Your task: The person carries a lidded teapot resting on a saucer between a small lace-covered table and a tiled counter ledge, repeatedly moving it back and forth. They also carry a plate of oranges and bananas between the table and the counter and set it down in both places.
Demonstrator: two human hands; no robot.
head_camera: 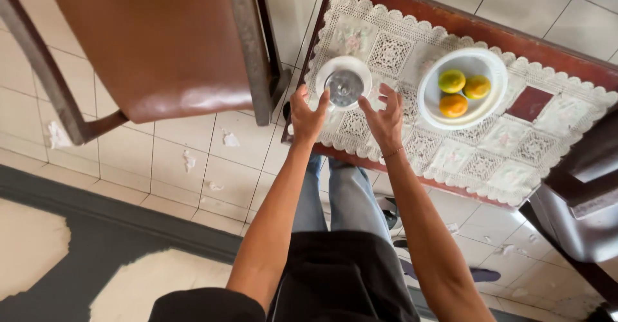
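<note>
Here we reach our left hand and right hand, fingers spread apart, around a clear drinking glass on its white saucer near the surface's edge. It looks breakable and slippery; we should hold its sides.

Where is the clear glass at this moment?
In the head view, the clear glass stands on a white saucer on the lace cloth, between both open hands, left of the fruit bowl.

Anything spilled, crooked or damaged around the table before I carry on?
Nothing spilled on the lace cloth; the clear glass on its white saucer stands upright between both hands. Odd bits: white scraps litter the floor tiles.
</note>
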